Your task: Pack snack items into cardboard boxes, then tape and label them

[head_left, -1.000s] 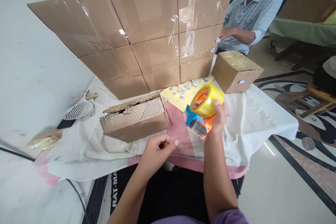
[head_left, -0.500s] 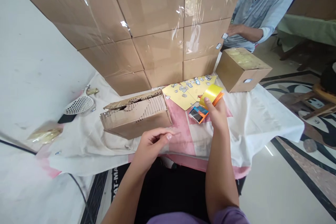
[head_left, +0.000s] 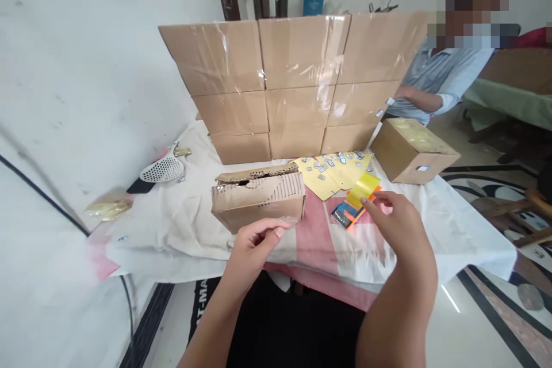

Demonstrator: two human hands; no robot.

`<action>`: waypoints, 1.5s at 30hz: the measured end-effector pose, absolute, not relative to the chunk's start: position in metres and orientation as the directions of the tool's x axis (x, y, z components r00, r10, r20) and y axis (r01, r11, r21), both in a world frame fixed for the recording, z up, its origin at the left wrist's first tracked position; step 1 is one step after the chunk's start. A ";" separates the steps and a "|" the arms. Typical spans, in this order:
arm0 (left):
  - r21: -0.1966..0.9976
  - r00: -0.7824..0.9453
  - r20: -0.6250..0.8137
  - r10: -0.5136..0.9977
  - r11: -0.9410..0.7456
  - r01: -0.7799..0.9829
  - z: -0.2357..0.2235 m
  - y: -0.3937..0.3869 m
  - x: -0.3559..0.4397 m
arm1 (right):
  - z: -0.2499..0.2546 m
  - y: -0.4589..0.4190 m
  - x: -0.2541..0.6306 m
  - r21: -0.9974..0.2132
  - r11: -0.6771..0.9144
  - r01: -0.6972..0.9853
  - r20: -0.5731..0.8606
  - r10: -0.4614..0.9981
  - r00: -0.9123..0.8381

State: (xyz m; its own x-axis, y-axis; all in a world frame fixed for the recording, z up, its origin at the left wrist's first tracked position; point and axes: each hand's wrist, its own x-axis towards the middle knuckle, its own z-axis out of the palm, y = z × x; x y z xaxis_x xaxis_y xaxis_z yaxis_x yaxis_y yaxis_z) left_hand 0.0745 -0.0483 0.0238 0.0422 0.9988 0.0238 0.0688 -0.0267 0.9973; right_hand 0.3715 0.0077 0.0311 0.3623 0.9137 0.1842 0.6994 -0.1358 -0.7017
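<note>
My left hand is closed in a pinch, with a thin strip of clear tape between thumb and fingertips. It is just in front of a small cardboard box with a torn, ragged top. My right hand is beside an orange tape dispenser that carries a roll of yellowish tape. Its thumb tip is at the edge of the roll, and its fingers are apart from the thumb. The dispenser lies tilted on the cloth.
A tall panel of taped cardboard stands at the back. Before it lies yellow card with small paper cutouts. A closed carton is on the right, a white perforated scoop on the left. A person is behind the carton.
My view has tilted up. My right hand has loosened from around the tape dispenser and shifted right. My left hand keeps its pinch on the clear tape.
</note>
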 end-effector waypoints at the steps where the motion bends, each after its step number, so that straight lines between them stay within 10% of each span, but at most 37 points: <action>1: 0.995 0.057 0.033 0.998 -0.038 0.093 0.024 -0.050 0.071 | 0.041 -0.001 0.358 -0.714 0.018 0.700 0.263 0.933 0.244; 6: 0.926 0.107 0.258 0.960 -0.278 0.256 0.021 -0.055 0.060 | 0.072 -0.034 0.272 -0.709 0.558 0.433 0.413 0.825 -0.386; 11: 0.837 0.101 0.419 0.902 -0.427 0.341 0.014 -0.054 0.045 | 0.071 -0.037 0.225 -0.611 0.664 0.432 0.464 0.742 -0.485; 23: 0.729 -0.230 0.654 0.721 -0.517 0.449 0.009 -0.050 0.028 | 0.073 -0.011 0.196 -0.571 0.744 0.348 0.473 0.644 -0.601; 30: 0.693 -0.514 0.675 0.530 -0.216 0.688 0.008 -0.036 0.013 | 0.109 0.033 0.202 -0.554 0.731 0.398 0.421 0.659 -0.623; 36: 0.450 -0.235 0.770 0.593 -0.243 0.859 0.032 -0.006 0.011 | 0.151 0.078 0.219 -0.529 0.677 0.512 0.160 0.672 -0.723; 45: 0.485 -0.150 0.573 0.806 -0.187 0.854 0.021 0.020 0.011 | 0.153 0.121 0.210 -0.502 0.704 0.502 -0.091 0.534 -0.841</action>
State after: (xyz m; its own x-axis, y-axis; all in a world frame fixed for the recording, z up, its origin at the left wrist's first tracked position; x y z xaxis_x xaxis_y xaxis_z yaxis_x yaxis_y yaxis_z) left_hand 0.0109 0.0203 0.0214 -0.1496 0.8056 0.5733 0.8543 -0.1867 0.4851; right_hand 0.2103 0.1209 0.1531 -0.8406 0.5340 -0.0910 0.5018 0.7043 -0.5022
